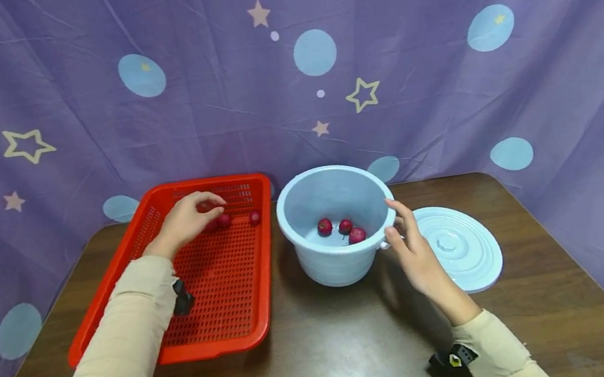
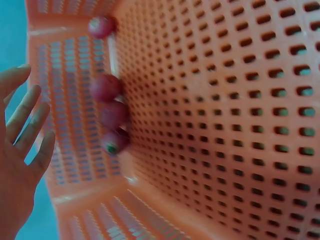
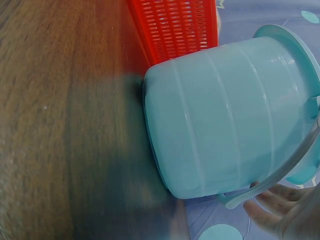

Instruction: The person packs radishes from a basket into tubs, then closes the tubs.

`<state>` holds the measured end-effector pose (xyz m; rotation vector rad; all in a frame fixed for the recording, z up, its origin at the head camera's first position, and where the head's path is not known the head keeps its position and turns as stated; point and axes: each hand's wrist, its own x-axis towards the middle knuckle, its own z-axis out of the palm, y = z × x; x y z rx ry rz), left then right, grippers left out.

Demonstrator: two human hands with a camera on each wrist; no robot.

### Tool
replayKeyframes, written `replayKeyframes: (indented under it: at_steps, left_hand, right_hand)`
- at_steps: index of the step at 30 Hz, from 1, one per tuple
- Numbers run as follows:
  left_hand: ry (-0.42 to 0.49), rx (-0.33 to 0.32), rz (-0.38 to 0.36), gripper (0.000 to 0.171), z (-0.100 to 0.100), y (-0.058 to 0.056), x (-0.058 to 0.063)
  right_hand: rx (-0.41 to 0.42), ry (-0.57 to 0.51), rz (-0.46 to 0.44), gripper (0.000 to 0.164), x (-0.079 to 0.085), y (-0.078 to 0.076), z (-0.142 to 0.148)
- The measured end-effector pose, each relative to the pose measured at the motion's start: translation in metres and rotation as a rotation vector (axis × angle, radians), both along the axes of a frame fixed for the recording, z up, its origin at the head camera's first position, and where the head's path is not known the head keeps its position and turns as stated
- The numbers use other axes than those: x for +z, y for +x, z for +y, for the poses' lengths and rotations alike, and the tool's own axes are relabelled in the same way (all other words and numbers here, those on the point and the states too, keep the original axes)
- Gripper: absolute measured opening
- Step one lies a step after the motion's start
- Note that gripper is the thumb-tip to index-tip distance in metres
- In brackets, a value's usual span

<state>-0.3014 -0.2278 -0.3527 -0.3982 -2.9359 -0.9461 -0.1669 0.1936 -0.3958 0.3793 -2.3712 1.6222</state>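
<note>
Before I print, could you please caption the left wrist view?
Left hand over a basket with four red fruits.

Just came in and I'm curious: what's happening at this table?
A person has their left hand over the red basket, holding nothing; the left wrist view shows four red fruits along one wall. Their right hand is at the rim of the light-blue bucket, where three more fruits lie inside. The bucket's lid is off, lying on the table.
</note>
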Motion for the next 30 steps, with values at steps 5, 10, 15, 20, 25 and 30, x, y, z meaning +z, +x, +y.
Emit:
replayKeyframes:
  at_steps: [5, 10, 15, 20, 25, 30]
  left_hand:
    - [-0.023, 0.123, -0.018, 0.031, -0.016, 0.001, -0.012]
    - [0.016, 0.207, -0.032, 0.032, -0.030, 0.002, -0.027]
    - [0.071, 0.245, -0.047, 0.033, -0.033, -0.001, -0.040]
    - [0.119, 0.267, -0.039, 0.032, -0.034, -0.004, -0.047]
    - [0.130, 0.232, -0.032, 0.032, -0.039, -0.008, -0.057]
    - [0.130, 0.180, -0.022, 0.034, -0.040, -0.014, -0.064]
  right_hand:
    - [-0.004, 0.000, -0.009, 0.050, -0.001, 0.000, -0.001]
    - [0.001, 0.004, -0.012, 0.050, -0.003, 0.000, -0.002]
    - [0.001, 0.003, -0.019, 0.050, -0.003, 0.001, -0.002]
    - [-0.003, 0.009, -0.011, 0.049, -0.002, 0.000, -0.001]
    - [-0.007, 0.022, -0.002, 0.049, -0.003, -0.001, 0.000]
    - [-0.008, 0.019, 0.000, 0.049, -0.004, -0.002, 0.001]
